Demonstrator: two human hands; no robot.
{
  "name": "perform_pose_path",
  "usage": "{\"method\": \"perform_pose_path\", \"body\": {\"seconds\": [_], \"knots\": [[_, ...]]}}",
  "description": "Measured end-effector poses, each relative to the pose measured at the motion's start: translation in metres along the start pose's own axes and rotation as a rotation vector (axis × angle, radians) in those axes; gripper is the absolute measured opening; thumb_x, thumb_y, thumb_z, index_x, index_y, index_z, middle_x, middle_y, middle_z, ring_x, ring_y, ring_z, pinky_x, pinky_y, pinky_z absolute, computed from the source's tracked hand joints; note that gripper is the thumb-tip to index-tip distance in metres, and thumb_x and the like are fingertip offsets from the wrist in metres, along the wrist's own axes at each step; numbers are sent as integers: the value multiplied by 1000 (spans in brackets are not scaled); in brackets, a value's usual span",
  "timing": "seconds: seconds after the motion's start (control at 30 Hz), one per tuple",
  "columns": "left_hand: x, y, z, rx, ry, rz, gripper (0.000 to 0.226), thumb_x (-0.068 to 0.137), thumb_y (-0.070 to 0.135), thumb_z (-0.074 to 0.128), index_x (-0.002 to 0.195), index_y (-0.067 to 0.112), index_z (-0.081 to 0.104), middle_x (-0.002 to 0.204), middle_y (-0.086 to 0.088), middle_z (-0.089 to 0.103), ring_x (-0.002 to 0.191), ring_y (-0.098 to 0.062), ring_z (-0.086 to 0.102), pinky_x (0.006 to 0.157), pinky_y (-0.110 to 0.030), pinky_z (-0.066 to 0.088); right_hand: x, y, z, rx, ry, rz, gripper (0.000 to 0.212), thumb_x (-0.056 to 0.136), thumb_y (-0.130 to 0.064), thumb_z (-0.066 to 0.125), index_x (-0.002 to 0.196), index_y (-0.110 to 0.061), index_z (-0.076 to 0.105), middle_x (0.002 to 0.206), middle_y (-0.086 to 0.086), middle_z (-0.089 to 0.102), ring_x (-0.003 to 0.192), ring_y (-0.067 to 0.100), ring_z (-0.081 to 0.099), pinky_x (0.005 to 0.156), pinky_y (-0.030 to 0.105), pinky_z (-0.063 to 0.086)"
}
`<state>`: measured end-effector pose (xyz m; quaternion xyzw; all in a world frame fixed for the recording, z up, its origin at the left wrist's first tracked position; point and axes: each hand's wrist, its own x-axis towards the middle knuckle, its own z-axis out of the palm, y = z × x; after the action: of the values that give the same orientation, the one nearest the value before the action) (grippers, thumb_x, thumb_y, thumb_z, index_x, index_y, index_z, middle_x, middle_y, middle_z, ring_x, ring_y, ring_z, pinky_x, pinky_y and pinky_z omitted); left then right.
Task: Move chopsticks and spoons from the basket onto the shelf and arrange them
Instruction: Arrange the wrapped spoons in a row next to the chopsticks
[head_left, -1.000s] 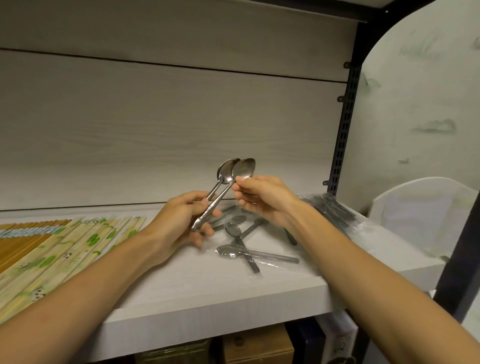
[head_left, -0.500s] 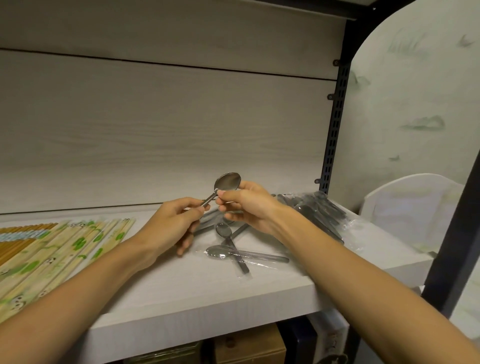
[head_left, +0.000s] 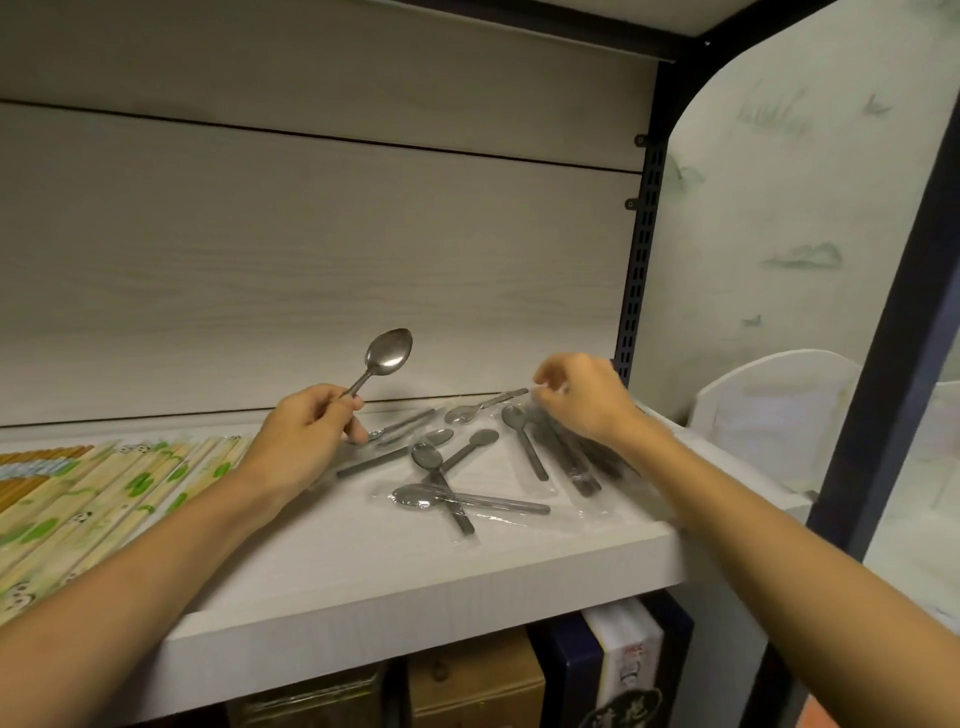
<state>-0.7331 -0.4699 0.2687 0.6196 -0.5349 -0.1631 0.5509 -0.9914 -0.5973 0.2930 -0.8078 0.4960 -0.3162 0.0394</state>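
At the left edge of the frame, rows of wrapped chopsticks lie side by side on the pale wooden shelf, some in green-printed paper sleeves, a few orange ones at the far left. Just right of them, in the middle of the frame, the left hand is curled round the handle of a bare metal spoon, holding it tilted so the bowl points up and to the right, above the shelf board. Below and right of that hand, several spoons in clear plastic wrappers lie scattered and crossing one another on the shelf. Right of centre, the right hand hovers over the far end of this pile with its fingers curled; its fingertips are at the end of a wrapped spoon, though whether they pinch it cannot be told. A black perforated upright stands behind that hand. Boxes sit beneath the shelf at the bottom of the frame.
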Motion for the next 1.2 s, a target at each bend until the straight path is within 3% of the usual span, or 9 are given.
{"method": "perform_pose_path", "body": {"seconds": [0.1, 0.23, 0.33, 0.53, 0.73, 0.83, 0.9, 1.07, 1.2], "knots": [[1, -1, 4, 14, -35, -27, 19, 98, 19, 47, 91, 15, 64, 83, 7, 72, 66, -15, 55, 62, -26, 39, 0, 30, -10, -166, -89, 66, 24, 90, -26, 61, 110, -17, 69, 101, 4, 71, 99, 25, 64, 86, 36, 52], [3, -9, 5, 8, -149, -80, 20, 99, 20, 47, 91, 16, 65, 81, 7, 75, 85, -13, 64, 73, -28, 40, -10, 33, -8, -325, -208, 13, 34, 82, -60, 62, 104, -37, 72, 105, -2, 64, 108, 27, 48, 91, 38, 42], [2, -9, 7, -6, -210, -70, 21, 99, 15, 47, 89, 13, 66, 80, 4, 76, 79, -12, 64, 71, -26, 40, -13, 18, -1, -332, -231, -48, 42, 75, -73, 57, 97, -41, 71, 103, -2, 53, 103, 22, 36, 91, 40, 32], [-2, -2, 10, -112, -254, -79, 19, 99, 8, 46, 89, 5, 62, 76, -1, 75, 63, -1, 67, 55, -6, 43, 10, 10, 4, -132, -131, 50, 16, 90, -36, 61, 96, -26, 72, 91, -4, 68, 104, 22, 61, 88, 35, 44], [-1, -2, 8, -156, -275, -123, 21, 100, 9, 44, 91, 5, 62, 82, -8, 76, 81, -22, 68, 65, -26, 49, 27, -2, 23, -95, -380, 177, 47, 82, -54, 65, 97, -10, 71, 99, 4, 70, 96, 25, 63, 92, 40, 50], [-2, 0, 7, -141, -263, -104, 20, 99, 8, 44, 90, 5, 62, 84, -9, 75, 68, -18, 62, 59, -27, 44, 28, 0, 30, 86, -399, 225, 31, 80, -39, 74, 72, -11, 62, 76, 2, 63, 76, 20, 59, 70, 28, 49], [-1, 1, 7, -127, -247, -97, 21, 99, 9, 44, 90, 5, 63, 83, -8, 75, 59, -14, 56, 56, -27, 40, 27, 1, 29, 258, -398, 275, 23, 79, -25, 78, 75, -11, 60, 71, 5, 60, 65, 16, 55, 59, 23, 47], [-1, 3, 7, -140, -239, -109, 21, 99, 10, 44, 95, 1, 62, 84, -11, 74, 53, -15, 53, 53, -27, 37, 23, 3, 28, 290, -234, 209, 12, 83, -19, 69, 78, -12, 61, 71, 2, 62, 69, 13, 56, 63, 24, 48], [-3, 6, 6, -138, -223, -123, 21, 99, 10, 43, 95, 2, 62, 84, -10, 75, 51, -14, 53, 51, -26, 37, 19, -2, 21, 397, -106, 221, 23, 84, -25, 64, 70, -12, 51, 70, 7, 65, 72, 20, 67, 72, 33, 53]]}}
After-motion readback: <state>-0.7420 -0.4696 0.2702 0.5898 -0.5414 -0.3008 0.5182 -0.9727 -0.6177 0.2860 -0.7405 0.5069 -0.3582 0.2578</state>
